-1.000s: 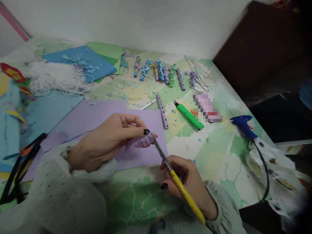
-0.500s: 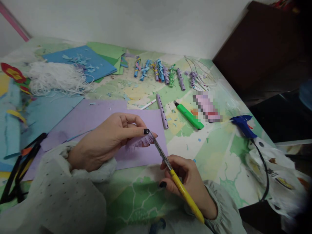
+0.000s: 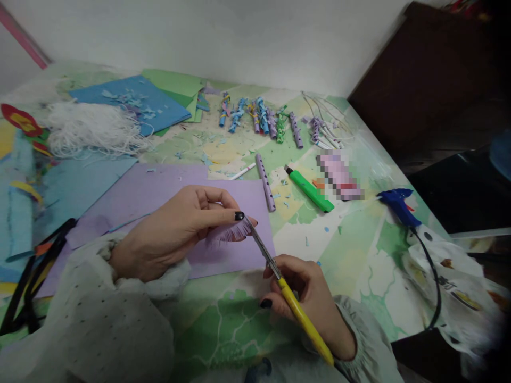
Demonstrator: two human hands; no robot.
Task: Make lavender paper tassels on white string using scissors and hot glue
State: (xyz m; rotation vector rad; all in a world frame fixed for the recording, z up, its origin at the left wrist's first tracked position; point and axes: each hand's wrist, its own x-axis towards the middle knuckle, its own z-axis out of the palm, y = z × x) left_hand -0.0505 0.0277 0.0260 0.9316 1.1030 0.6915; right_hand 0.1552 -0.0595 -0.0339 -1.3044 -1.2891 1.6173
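Since the last frames: I see almost no change; the right thumb and the handle end of the scissors have shifted slightly leftward, while the left hand stays put.
Left hand: thumb and fingers pinched together on the fringed purple strip.
Right hand: curled about the yellow handles, thumb jutting to the left; I read the scissors as firmly held.
Blades: close together, tips reaching the strip just beside the left thumb; I cannot tell whether they bite the paper.
Strip: below the left thumb, fringe hanging down, above the purple sheet on the worktop.
Beyond the hands: a purple tube by the sheet's edge, and a green cutter to its right.
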